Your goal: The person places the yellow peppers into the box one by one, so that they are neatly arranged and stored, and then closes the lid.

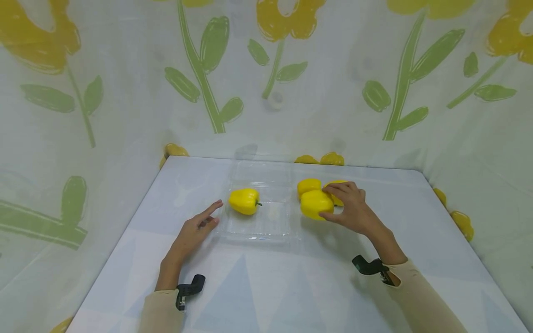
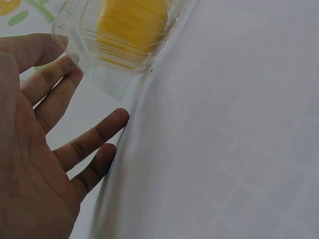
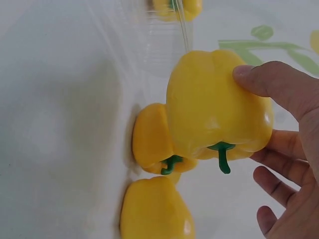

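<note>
a: what does the right hand (image 1: 351,210) hold?

b: a yellow pepper (image 1: 313,204), pinched between thumb and fingers, just right of the clear container (image 1: 272,226) and towards the far edge of the worktop (image 1: 408,222). its green stem shows from the right wrist.

a: and the left hand (image 1: 192,237)?

b: loosely spread, its fingertips at the container's left edge; whether they press on it, i cannot tell.

a: what lies in the container?

b: one packed pepper (image 1: 243,201), on its side in the left part, stem towards the worktop's right edge.

a: other specimens?

b: a left-hand spare (image 1: 308,185) and a right-hand spare (image 3: 154,211), both on the worktop, partly hidden behind the held one and the hand.

a: any lettering?

b: faint raised marks (image 2: 63,21) on the container's rim, too small to read.

a: the setting?

b: cloth (image 1: 325,120) printed with yellow flowers and green leaves hangs beyond the worktop's far edge; pale blue triangles (image 1: 239,296) pattern its nearer part.
</note>
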### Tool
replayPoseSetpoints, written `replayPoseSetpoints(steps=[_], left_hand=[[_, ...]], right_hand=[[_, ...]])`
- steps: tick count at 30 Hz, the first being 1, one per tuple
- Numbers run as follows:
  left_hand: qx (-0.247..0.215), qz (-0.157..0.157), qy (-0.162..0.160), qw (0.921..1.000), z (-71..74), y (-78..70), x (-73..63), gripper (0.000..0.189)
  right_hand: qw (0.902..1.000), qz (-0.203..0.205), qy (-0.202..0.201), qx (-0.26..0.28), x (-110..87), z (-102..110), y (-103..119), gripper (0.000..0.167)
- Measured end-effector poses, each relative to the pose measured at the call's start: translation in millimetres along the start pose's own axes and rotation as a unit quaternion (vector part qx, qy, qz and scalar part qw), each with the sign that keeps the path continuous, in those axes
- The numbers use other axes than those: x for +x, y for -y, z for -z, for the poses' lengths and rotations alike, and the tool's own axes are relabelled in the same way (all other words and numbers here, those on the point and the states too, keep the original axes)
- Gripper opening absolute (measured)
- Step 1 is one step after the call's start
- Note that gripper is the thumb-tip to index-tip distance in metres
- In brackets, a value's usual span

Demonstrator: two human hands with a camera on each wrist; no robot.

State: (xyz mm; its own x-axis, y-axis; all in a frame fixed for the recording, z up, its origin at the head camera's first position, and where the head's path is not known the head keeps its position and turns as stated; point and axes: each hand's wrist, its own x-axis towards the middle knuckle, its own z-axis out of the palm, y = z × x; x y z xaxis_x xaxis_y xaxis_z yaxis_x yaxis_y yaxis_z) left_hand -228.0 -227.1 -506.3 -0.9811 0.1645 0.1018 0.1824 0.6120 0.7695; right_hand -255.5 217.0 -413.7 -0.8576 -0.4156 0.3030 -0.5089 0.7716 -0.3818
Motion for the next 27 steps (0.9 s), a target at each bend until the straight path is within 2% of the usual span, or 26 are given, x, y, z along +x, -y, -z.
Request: replayPoseSetpoints(steps=[7,17,27], left_hand=[[-0.002,-0.002,0.001,1.0000,0.2,1.0,-0.2,0.051],[-0.006,-0.004,0.002,1.0000,1.8,1.5,0.3,0.051],[-0.010,-0.010,0.005,0.9999,1.8,-0.2,1.1,0.051]], right_hand=[[1.0000,-0.002,-0.006,0.004,4.3,-2.1,1.7,0.063],[0.9996,0.006,-0.005,0.028,21.1,-2.9,14.4,0.063],[0.9989,0.031,-0.021,0.029,28.1,-7.2,19.7,0.064]])
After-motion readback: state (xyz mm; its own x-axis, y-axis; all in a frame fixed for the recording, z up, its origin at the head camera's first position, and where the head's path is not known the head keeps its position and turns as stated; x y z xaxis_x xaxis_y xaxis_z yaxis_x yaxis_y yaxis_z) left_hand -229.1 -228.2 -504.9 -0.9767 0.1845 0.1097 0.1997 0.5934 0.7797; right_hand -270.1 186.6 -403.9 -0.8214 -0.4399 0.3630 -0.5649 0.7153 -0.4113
